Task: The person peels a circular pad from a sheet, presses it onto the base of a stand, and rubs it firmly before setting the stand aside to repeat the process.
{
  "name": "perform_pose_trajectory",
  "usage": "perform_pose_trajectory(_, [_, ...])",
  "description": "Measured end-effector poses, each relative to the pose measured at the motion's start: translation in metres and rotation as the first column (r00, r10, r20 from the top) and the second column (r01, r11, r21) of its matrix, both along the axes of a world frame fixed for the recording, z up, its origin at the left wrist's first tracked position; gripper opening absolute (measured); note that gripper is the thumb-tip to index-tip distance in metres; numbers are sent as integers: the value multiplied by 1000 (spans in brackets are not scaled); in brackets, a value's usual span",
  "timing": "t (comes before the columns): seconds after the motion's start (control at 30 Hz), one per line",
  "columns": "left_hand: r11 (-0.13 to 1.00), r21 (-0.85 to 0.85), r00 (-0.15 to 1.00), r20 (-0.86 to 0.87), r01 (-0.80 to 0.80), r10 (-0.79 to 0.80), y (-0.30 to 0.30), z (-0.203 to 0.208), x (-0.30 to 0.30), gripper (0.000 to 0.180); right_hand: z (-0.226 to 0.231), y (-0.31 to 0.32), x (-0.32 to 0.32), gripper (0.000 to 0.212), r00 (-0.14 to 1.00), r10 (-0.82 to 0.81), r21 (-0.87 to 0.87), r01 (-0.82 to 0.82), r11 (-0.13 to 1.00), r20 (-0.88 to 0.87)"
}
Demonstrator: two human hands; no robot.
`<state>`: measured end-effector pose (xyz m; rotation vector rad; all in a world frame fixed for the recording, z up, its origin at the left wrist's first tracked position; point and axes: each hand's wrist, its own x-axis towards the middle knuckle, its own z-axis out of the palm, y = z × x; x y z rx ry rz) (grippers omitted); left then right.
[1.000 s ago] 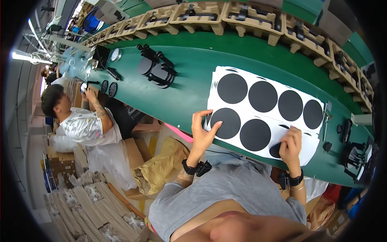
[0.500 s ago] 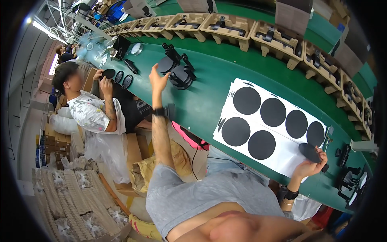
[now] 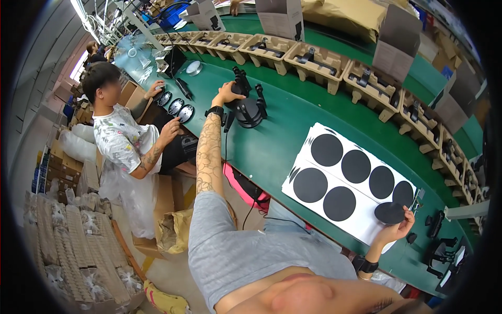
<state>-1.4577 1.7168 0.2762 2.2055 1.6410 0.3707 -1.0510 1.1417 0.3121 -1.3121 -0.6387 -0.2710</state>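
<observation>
My left hand [image 3: 228, 94], arm stretched out, is closed on a black stand [image 3: 240, 83] whose upright part points away; my fingers hide much of it. Right beside it on the bench stands another black stand [image 3: 249, 113] with a round base. In my right hand [image 3: 398, 230] a thin black round pad [image 3: 389, 213] is pinched by its edge, above the white sheet. That white sheet [image 3: 366, 230], on top of a stack, bears several black round pads [image 3: 310, 185] in two rows.
Along the far side of the green bench [image 3: 256, 157] runs a row of tan moulded trays [image 3: 317, 60] holding black parts. A co-worker [image 3: 123, 118] sits at the left by several black round pieces [image 3: 185, 113]. Black fixtures [image 3: 442, 251] stand at the right end.
My left hand has closed on the black stand after being spread beside a round base. My right hand still holds the pad, now more level. The co-worker's disc is down by the other pieces.
</observation>
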Motion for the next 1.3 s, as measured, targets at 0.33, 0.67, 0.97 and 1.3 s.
perform_pose_trajectory(0.33, [886,178,588,799,-428,124,-64,28,-43,59,35,-17,9,23,990,53,8,-54,999,132])
perform_pose_trajectory(0.67, [591,59,-408,778,804,477,-353,110,160,76,59,59,-59,17,710,641,55,-656,752,-291])
perform_pose_trajectory(0.97, [614,74,-337,884,786,324,-386,110,217,84,81,92,-81,9,391,746,262,-764,589,-538])
perform_pose_trajectory(1.3, [648,114,-329,918,753,221,-374,112,215,83,79,108,-81,8,379,756,292,-757,585,-534])
